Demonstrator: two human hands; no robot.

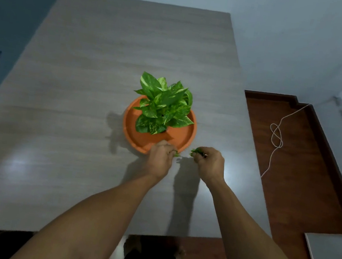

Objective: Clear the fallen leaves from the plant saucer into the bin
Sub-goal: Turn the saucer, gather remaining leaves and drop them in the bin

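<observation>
The saucer (156, 142) sits on the table (79, 115), right of its middle, with the plant (163, 106) standing in it. Both hands lie at the saucer's near rim: the left hand (160, 157) over the rim, the right hand (208, 161) just beside it to the right. A cord (276, 140) lies on the floor (292, 169) right of the table.

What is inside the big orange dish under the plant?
The round orange plastic saucer holds the leafy green plant; its visible floor looks bare. The leaves hide the pot and the floor beneath, and the left hand covers the near rim.
</observation>
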